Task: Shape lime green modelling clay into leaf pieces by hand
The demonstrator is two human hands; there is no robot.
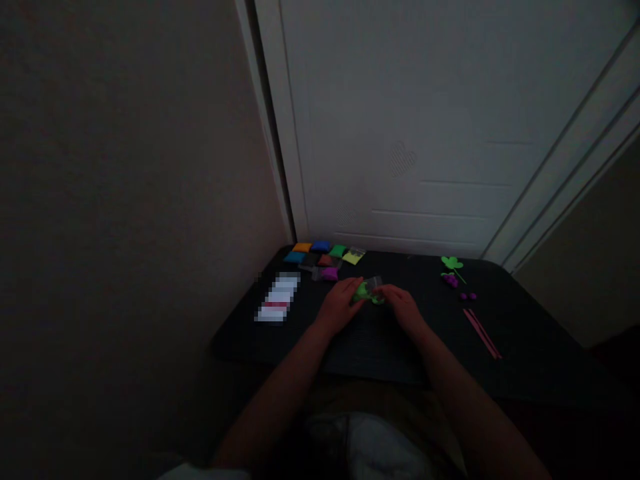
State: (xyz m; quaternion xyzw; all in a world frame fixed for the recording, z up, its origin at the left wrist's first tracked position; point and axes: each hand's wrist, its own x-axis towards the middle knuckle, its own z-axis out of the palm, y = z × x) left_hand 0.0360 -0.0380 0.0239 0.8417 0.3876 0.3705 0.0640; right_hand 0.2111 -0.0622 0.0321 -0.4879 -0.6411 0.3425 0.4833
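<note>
Both my hands meet over the middle of a dark table (390, 347). My left hand (340, 305) and my right hand (404, 308) are closed on a small clear bag of green clay (369, 291), pinching it from either side. The light is dim, so the fingers show only roughly. Just beyond the bag lies a row of small clay packets (325, 256) in orange, blue, green, yellow, red and magenta.
A white pixelated card (278, 298) lies at the table's left. On the right are a green leaf shape with purple clay pieces (452, 269) and thin pink sticks (481, 332). A white door (425, 133) and a wall (125, 167) stand behind the table.
</note>
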